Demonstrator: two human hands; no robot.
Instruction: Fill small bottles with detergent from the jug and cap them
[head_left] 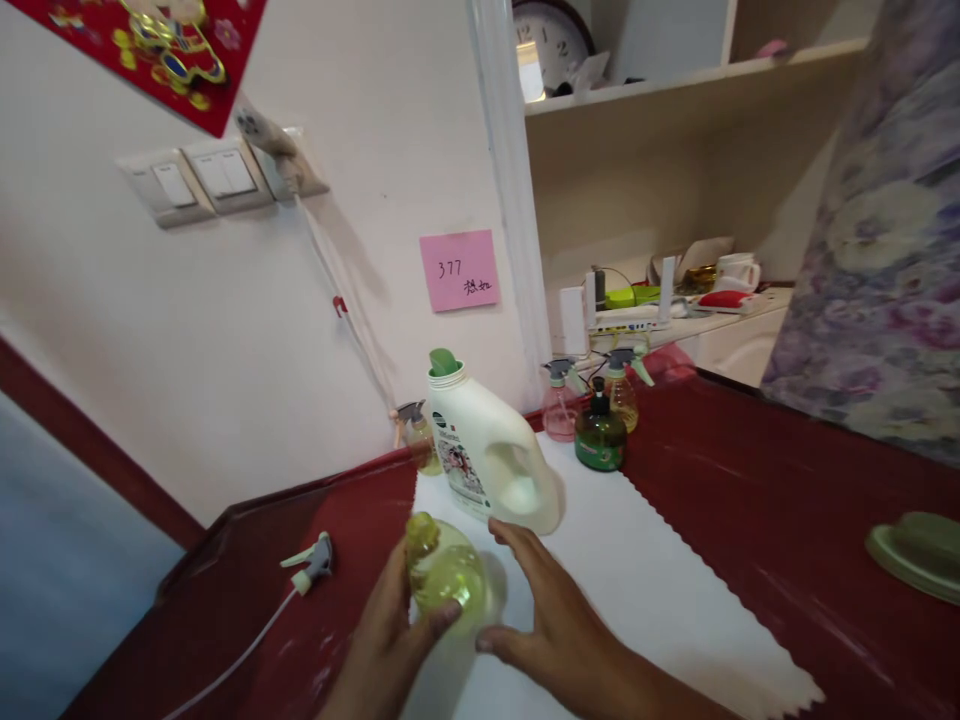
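Observation:
A clear yellow spray bottle body (459, 585), without its spray head, stands on a white cloth (637, 580). My left hand (401, 620) is wrapped round its left side, thumb across the front. My right hand (551, 620) is held just right of the bottle, thumb and fingers apart, holding nothing. Behind them stands a large pale green detergent jug (491, 450) with no cap on its mouth; a green spout shows there. On the red table to the left lies a grey and light green trigger spray head (313, 562) with a long white tube.
Behind the jug is another yellow spray bottle (421, 440). A green pump bottle (600, 430), a pink spray bottle (560, 400) and a yellow one (622, 395) stand at the back. A green lid-like object (919, 555) lies far right. Shelves (675, 85) rise behind.

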